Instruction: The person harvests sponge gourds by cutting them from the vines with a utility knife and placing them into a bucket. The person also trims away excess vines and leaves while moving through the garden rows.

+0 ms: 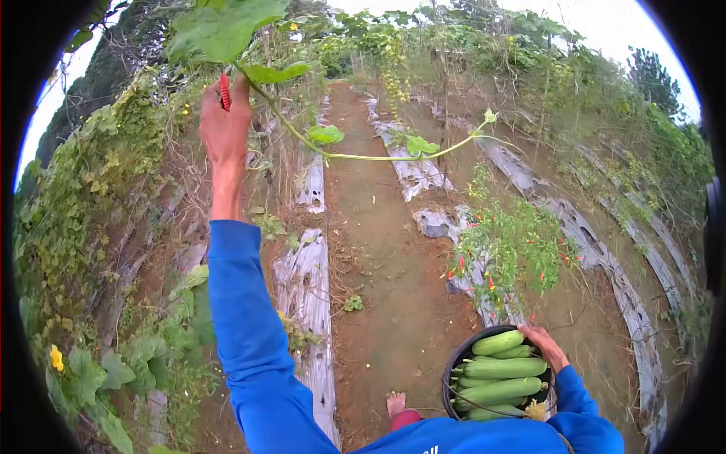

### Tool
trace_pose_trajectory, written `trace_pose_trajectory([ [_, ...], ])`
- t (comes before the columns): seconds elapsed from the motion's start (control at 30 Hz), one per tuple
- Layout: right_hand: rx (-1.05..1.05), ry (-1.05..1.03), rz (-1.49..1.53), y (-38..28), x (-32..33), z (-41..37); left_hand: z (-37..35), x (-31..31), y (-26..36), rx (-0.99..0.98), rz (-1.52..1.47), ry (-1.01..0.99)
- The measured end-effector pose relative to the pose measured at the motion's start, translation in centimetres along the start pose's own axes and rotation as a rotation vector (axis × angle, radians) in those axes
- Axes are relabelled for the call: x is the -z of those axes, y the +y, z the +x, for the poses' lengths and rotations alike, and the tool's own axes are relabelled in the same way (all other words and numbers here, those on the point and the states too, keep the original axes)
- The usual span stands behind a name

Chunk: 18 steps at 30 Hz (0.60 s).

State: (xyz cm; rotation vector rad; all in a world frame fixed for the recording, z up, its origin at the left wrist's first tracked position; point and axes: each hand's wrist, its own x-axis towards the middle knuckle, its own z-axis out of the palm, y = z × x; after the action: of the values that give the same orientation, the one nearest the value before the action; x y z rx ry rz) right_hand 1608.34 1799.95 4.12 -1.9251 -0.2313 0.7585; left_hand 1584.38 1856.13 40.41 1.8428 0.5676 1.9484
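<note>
My left hand (227, 121) is raised at the upper left, closed round a red-handled tool (224, 91), only part of which shows. Beside its fingertips runs a green vine (363, 157) with broad leaves (215, 32), arching out to the right. Low on the right, my right hand (543, 344) rests at the rim of a dark bucket (449, 378), its fingers partly over the edge by the top gourds. Several long green gourds (503, 368) fill the bucket, which is against my body. A small yellowish withered piece (535, 410) lies at its lower right.
A dirt path (378, 250) runs ahead between strips of plastic mulch (306, 303). A chili plant with red fruits (507, 242) grows right of the path, above the bucket. Leafy climbing vines (113, 166) line the left side; trellised plants stand behind and right.
</note>
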Motion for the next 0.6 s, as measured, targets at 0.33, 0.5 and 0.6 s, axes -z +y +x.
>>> trace_pose_trajectory([
  [0.33, -0.282, -0.149, -0.638, -12.3, 1.5, 1.9, 3.5, -10.5, -0.5, -0.196, -0.271, -0.138],
  [0.5, 0.175, 0.128, -0.818, -28.2, 9.0, 2.6, 5.2, -15.6, -3.3, -0.460, -0.429, 0.082],
  [0.6, 0.425, 0.374, -1.072, -41.4, 10.4, -0.5, 5.5, -15.8, -6.0, 0.194, -0.710, -0.320],
])
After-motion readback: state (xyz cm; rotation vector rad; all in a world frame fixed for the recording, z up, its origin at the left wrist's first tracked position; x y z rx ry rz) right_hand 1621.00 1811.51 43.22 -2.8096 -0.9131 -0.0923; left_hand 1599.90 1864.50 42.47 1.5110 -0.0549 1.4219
